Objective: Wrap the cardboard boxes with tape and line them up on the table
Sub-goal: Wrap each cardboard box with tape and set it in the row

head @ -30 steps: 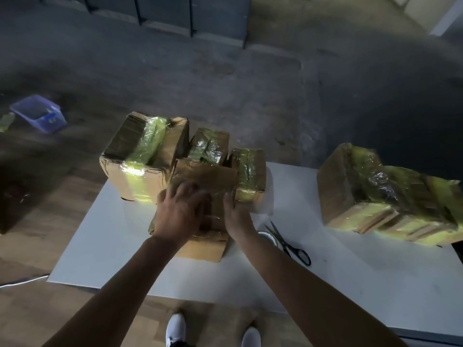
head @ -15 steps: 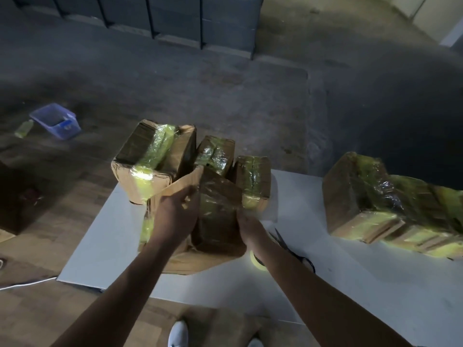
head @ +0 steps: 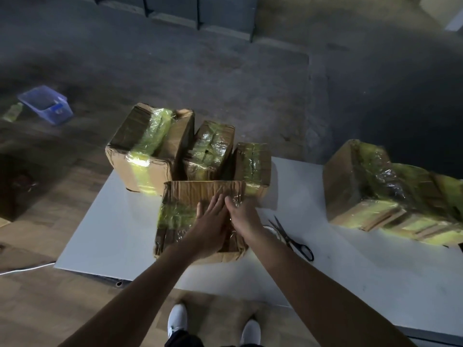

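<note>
White table [head: 105,221]: taped cardboard boxes [head: 147,156], scissors [head: 288,234]

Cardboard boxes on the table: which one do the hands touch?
The nearest box, in front of the row of three; left hand and right hand press its top.

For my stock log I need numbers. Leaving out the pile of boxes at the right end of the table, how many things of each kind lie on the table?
Taped cardboard boxes: 4
Scissors: 1
Tape roll, only partly visible: 1
Total: 6
</note>
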Available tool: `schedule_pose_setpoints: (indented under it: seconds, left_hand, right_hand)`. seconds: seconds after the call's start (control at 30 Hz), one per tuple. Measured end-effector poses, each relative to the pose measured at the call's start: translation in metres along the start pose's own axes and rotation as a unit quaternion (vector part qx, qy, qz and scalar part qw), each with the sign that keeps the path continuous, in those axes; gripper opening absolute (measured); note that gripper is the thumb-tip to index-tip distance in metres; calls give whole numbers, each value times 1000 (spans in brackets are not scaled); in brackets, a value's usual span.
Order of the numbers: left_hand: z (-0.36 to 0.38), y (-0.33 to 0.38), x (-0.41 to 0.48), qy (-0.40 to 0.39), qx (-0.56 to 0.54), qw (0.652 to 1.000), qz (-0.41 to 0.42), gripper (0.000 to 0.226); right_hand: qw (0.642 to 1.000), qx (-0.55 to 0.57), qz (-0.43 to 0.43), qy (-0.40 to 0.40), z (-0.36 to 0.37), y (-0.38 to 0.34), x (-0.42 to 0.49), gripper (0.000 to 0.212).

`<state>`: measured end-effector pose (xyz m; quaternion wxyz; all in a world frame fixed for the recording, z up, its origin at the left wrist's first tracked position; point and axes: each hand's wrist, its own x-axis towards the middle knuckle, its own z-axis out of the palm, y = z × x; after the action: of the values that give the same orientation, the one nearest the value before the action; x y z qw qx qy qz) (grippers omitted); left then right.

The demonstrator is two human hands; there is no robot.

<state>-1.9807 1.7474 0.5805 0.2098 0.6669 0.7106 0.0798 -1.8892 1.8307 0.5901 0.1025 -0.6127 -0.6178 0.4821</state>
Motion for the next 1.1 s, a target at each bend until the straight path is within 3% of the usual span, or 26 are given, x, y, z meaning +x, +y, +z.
schedule_pose_setpoints:
  seconds: [0.13,0.23,0.33,0.37,0.43,0.47,0.53,0.6,0.63,0.73,0.9,1.0,1.1]
  left_hand:
    - [-3,-43,-29,-1,137,990,37,72]
    - [-13,-70,-52,6,153,987,39,74]
    - [-19,-81,-69,68,157,985,31,69]
    - [-17,-84,-74,87,116,989,11,66]
    - [-8,-87,-80,130,-74,987,-53,51]
    - [-7,-85,-78,142,-189,968,-82,55]
    - [-8,-80,-67,157,-367,903,-160,86]
    - [-11,-78,-54,153,-453,840,-255,92]
    - [-12,-79,-49,149,-458,830,-280,83]
    - [-7,-81,-39,161,-410,854,-275,67]
    - [-7,-81,-36,168,-325,884,-292,71]
    - [-6,-81,-37,152,-330,879,-308,74]
    - [-11,-83,-36,144,-315,882,-320,66]
  right_hand:
    - [995,-81,-31,56,11,10,-3,61]
    - [990,-115,-55,64,12,12,-1,56]
    - [989,-120,-64,65,12,14,-3,55]
    - [988,-124,-64,66,13,14,-4,57]
    - [988,-126,-69,61,12,14,-5,69]
    - [988,-125,-73,50,11,14,-6,80]
    - [990,-110,-81,20,9,14,-8,102]
    - [993,-89,-75,-5,8,15,-9,119]
    - [994,-84,-70,-13,9,16,-9,125]
    - [992,-107,-65,-6,15,15,-4,127]
    - [979,-161,-108,64,23,15,-11,101]
    - [977,-182,-103,31,18,17,-13,114]
    - [991,-119,-51,17,17,8,-11,115]
